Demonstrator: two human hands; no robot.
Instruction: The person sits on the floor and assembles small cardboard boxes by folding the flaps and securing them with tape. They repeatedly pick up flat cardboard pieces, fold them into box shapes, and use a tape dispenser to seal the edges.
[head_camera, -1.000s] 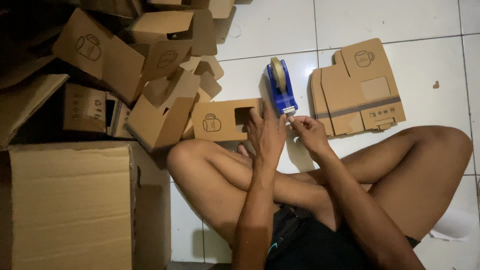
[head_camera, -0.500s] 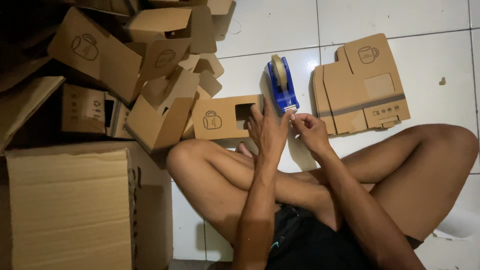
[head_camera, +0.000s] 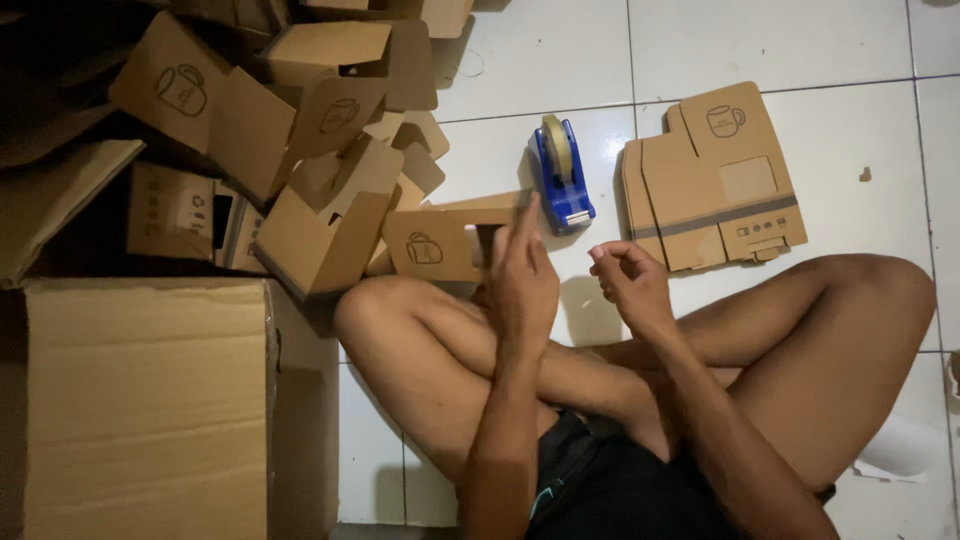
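1. Left hand (head_camera: 522, 285) at frame centre, fingers straight and together, pressed against small flat box (head_camera: 445, 240).
2. Right hand (head_camera: 625, 280) just right of it, fingers curled, pinched on something too small to tell.
3. Blue tape dispenser (head_camera: 562, 176) stood on floor (head_camera: 540, 60) just above both hands.
4. Flattened carton (head_camera: 715, 180) lay upper right; box pile (head_camera: 270, 130) upper left.

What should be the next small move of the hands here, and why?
Probably the right hand should press its tape piece onto the small box. The left hand rests on that box on the floor, the right one is lifted with pinched fingers, apart from the blue tape dispenser. The tape itself is too small to see.
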